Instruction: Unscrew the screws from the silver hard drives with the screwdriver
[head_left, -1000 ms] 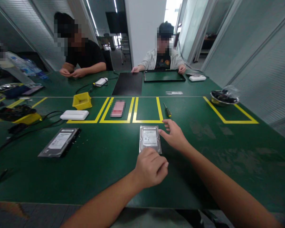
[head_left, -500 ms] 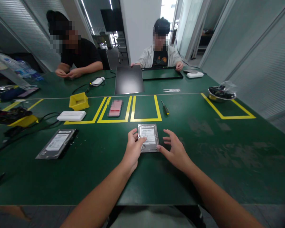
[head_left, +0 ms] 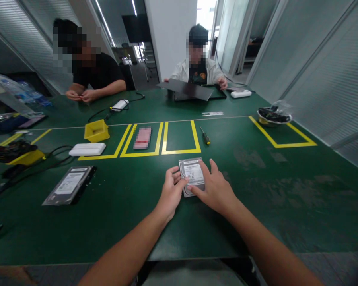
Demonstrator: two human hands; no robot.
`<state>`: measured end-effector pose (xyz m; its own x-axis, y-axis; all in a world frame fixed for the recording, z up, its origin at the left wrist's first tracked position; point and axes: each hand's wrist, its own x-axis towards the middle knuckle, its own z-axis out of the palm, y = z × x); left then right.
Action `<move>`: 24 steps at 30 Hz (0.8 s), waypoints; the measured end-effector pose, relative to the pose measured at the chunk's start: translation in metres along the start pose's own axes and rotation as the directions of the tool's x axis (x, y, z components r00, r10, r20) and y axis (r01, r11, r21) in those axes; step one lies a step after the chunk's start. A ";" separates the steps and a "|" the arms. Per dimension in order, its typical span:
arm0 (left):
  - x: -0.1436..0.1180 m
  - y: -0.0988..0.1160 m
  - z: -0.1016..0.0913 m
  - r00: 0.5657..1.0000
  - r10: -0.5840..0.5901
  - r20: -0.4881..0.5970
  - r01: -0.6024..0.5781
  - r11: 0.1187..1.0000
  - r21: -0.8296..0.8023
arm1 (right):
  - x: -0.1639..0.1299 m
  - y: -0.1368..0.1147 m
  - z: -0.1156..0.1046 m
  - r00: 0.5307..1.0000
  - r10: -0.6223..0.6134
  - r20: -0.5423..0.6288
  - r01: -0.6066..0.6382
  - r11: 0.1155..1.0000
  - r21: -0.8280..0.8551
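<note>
Hard drive (head_left: 192,173) gripped by left hand (head_left: 170,193) and right hand (head_left: 216,190).

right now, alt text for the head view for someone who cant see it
Two bare hands, left hand and right hand, grip a silver hard drive on a green table. Beyond it lie a yellow-handled screwdriver and yellow taped boxes; a second hard drive lies to the left.
</note>
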<state>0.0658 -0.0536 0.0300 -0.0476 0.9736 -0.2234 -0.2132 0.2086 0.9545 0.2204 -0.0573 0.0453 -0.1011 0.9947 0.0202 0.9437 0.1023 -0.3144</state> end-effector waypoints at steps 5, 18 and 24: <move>-0.006 -0.006 0.004 0.997 -0.024 0.073 0.027 0.999 -0.037 | 0.002 -0.003 -0.006 0.997 0.062 0.049 -0.055 0.990 -0.131; -0.012 -0.019 0.011 0.963 -0.086 0.255 0.127 0.981 -0.148 | 0.000 0.013 -0.007 0.997 0.069 0.025 -0.058 0.953 -0.297; -0.012 -0.020 0.011 0.965 -0.096 0.244 0.144 0.971 -0.190 | 0.002 0.011 -0.006 0.995 0.091 0.045 -0.071 0.937 -0.343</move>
<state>0.0815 -0.0680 0.0157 0.2122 0.9423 -0.2588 -0.3990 0.3253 0.8573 0.2329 -0.0545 0.0473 -0.0285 0.9983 -0.0510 0.9991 0.0300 0.0300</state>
